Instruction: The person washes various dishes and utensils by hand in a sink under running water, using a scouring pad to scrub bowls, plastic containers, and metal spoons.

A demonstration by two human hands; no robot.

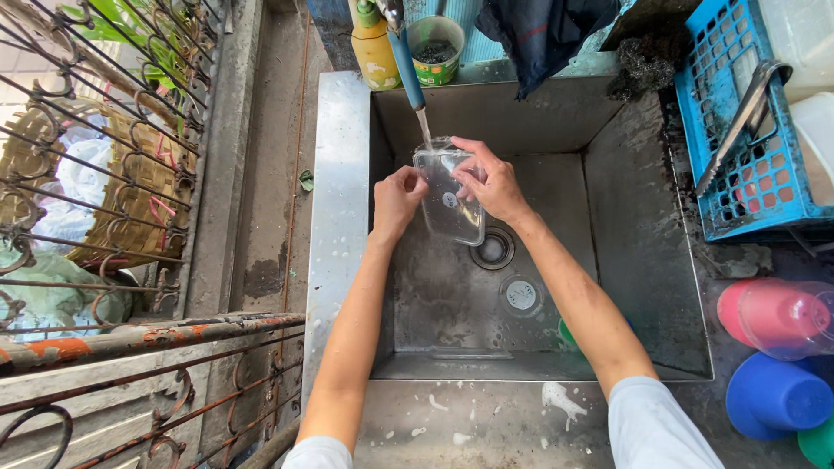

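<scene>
Clear plastic container [449, 195], a shallow rectangular tub, sits in both hands above the steel sink [634, 287], near the back wall and just under the blue-handled tap [407, 65], whose thin stream of water [425, 127] lands on its upper rim. Rinsing it well, by my judgement, calls for tilting the open side toward the stream and turning the tub so water reaches each corner, while the grip stays on the edges and away from the wet inside.

Left hand [397, 201] is curled at the tub's left edge, its fingers [410, 182] bent in tight and pinching the rim. Right hand [492, 182] comes over the upper right corner, its fingers [465, 156] half bent, spread across the rim and side wall in a firm hold.

Below the tub lies the drain [493, 250] in the sink floor, and nearer the front edge a round drain plug [520, 294]. Right of the sink, a blue plastic basket [751, 130] holds metal tongs [738, 122].
</scene>
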